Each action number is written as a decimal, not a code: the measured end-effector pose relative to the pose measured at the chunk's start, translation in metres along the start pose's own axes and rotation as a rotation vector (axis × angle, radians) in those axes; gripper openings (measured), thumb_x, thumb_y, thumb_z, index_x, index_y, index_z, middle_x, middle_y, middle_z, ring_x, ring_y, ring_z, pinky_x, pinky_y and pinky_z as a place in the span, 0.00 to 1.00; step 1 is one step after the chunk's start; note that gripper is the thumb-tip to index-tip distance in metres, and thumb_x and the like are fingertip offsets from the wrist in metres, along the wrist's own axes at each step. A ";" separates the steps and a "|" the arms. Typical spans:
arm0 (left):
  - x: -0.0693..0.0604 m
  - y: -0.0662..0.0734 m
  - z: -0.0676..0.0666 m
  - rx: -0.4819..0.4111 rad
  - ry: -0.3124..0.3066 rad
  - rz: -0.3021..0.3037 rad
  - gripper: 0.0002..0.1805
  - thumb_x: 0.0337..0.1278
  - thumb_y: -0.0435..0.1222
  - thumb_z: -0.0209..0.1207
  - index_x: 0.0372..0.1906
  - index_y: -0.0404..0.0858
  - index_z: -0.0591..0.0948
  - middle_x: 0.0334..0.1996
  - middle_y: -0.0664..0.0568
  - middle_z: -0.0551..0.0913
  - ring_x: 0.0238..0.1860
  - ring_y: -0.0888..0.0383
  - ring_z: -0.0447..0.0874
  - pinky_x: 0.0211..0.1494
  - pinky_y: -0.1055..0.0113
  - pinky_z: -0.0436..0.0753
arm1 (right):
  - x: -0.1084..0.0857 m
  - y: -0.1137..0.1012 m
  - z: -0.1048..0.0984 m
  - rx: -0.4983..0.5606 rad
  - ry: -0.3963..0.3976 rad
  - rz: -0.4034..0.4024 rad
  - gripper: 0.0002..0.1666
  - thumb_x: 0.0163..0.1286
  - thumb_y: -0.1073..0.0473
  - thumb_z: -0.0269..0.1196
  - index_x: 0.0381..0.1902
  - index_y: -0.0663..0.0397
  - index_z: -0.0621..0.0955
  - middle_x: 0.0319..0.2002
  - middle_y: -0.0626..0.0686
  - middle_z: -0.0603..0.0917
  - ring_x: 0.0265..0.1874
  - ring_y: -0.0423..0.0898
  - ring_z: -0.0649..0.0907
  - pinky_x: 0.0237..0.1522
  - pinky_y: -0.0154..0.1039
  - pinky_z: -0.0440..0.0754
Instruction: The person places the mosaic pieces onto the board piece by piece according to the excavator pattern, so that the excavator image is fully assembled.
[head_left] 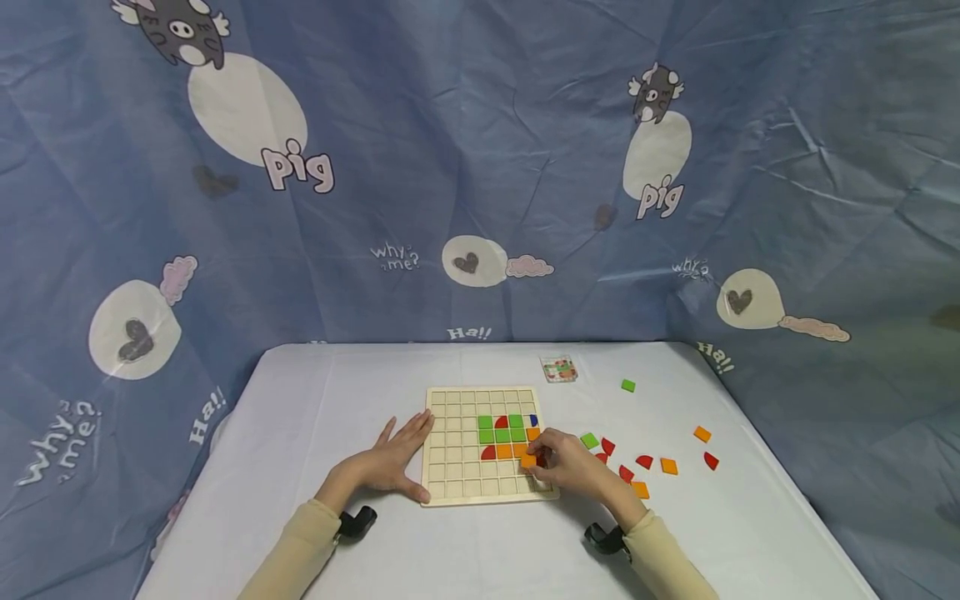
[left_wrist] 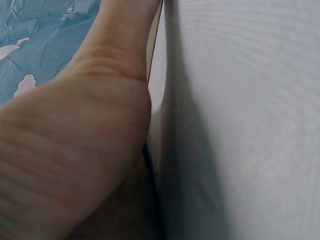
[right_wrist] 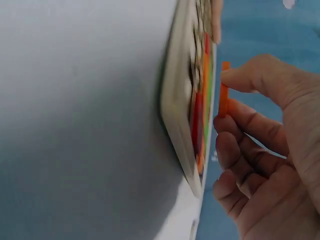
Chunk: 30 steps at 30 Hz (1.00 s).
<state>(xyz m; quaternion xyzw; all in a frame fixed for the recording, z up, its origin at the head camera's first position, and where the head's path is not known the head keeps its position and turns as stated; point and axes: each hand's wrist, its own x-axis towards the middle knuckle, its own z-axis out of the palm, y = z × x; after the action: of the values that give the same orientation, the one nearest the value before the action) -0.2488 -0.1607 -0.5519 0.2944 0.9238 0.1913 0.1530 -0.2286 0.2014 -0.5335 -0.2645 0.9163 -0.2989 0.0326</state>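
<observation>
A pale wooden grid board (head_left: 450,490) lies on the white table, with green, red, orange and blue tiles set in its right half. My right hand (head_left: 572,463) is over the board's right side and pinches an orange square tile (head_left: 528,460) between thumb and fingers. In the right wrist view that orange tile (right_wrist: 224,90) is seen edge-on, apart from the board (right_wrist: 175,95). My left hand (head_left: 386,461) rests at the board's left edge with fingers spread and straight, thumb near the lower left corner. The left wrist view shows mostly the hand's heel (left_wrist: 85,140) and tabletop.
Loose tiles lie scattered right of the board: a green square (head_left: 628,385), an orange square (head_left: 669,467), a red quarter-circle (head_left: 711,461) and several others. A small picture card (head_left: 559,369) sits behind the board. Blue printed cloth (head_left: 480,208) hangs beyond the table.
</observation>
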 end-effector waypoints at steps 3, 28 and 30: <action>0.000 0.000 0.000 0.006 0.004 0.004 0.75 0.29 0.71 0.65 0.77 0.36 0.41 0.78 0.44 0.36 0.79 0.46 0.34 0.75 0.39 0.29 | 0.002 -0.002 0.005 -0.025 -0.056 -0.006 0.13 0.58 0.55 0.71 0.40 0.50 0.82 0.34 0.42 0.77 0.31 0.39 0.76 0.33 0.26 0.77; 0.000 0.001 -0.002 -0.001 0.003 -0.003 0.75 0.29 0.71 0.65 0.77 0.36 0.41 0.78 0.44 0.36 0.79 0.47 0.34 0.75 0.39 0.30 | 0.006 0.002 0.002 -0.013 -0.083 -0.018 0.11 0.62 0.53 0.68 0.42 0.47 0.83 0.38 0.43 0.78 0.34 0.38 0.77 0.36 0.29 0.78; 0.000 0.000 -0.002 0.003 0.001 0.002 0.75 0.29 0.72 0.64 0.77 0.36 0.41 0.78 0.44 0.36 0.79 0.47 0.33 0.75 0.39 0.29 | 0.004 0.004 0.002 -0.022 -0.048 0.004 0.12 0.61 0.52 0.69 0.42 0.46 0.83 0.38 0.41 0.78 0.34 0.37 0.76 0.36 0.29 0.78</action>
<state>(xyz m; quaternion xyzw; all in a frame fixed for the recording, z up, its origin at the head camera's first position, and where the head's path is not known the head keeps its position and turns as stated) -0.2493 -0.1607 -0.5504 0.2953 0.9238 0.1902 0.1521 -0.2330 0.2012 -0.5365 -0.2699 0.9191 -0.2825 0.0522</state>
